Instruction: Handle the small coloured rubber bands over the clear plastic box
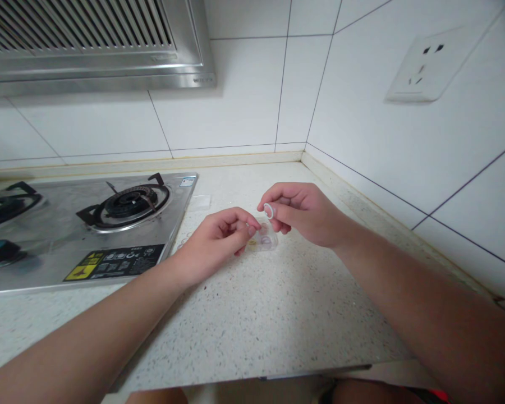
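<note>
- right hand (303,216): fingers curled in, thumb and forefinger clamped on a small white ring (269,211). The ring sits at the fingertips on the hand's left end, its hole facing the camera.
- ring is held up off the countertop (278,314), just above and slightly right of the clear plastic case (266,240), not touching it.
- left hand (216,238): fingers bunched, thumb and forefinger tips together in a pinch on the case's left edge. Rest of the hand lies left of the case, low over the counter.
- case: small, see-through, lying on the counter between the two hands, directly under the right hand's fingertips. A few small round bits show inside, too small to tell what they are.
- the two hands are close, fingertips near each other but apart, ring and case in the gap.
- clear flat piece (200,202) lies on the counter beside the stove edge, behind the left hand, well apart from the case.
- gas stove (59,235) at left, with a burner (130,203) nearest the hands.
- range hood (92,45) top left, wall socket (429,67) on the tiled wall (235,101) at right.
</note>
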`<state>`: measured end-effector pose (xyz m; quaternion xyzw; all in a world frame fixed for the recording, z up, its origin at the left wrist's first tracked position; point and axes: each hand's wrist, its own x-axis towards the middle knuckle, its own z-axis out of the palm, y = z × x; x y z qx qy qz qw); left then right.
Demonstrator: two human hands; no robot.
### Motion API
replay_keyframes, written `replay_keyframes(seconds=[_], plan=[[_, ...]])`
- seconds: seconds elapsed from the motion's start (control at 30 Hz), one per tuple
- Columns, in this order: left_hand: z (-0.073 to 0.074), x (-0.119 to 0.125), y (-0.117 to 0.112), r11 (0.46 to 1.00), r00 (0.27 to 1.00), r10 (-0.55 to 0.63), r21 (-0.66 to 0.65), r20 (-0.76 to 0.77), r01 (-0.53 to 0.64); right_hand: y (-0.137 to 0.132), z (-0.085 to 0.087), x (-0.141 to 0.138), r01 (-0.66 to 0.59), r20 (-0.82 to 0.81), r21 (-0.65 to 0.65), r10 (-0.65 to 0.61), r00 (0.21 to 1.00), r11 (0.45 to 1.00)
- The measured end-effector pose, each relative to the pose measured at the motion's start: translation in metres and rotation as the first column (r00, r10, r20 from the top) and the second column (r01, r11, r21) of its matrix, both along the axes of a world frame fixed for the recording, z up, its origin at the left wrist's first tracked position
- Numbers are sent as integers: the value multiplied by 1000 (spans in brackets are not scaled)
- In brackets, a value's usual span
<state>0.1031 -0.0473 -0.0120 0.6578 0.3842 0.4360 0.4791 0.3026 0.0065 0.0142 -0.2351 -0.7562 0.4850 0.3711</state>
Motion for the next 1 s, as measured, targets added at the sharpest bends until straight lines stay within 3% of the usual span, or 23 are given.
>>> replay_keyframes(seconds=[0.47,1.0], plan=[[-4,-2,1,999,998,-52,1,-32,52,1,0,1,-79,-119,-50,72,990,996],[-1,-1,-1,997,996,-71,10,-58,71,2,-1,0,-99,-119,-16,96,988,995]])
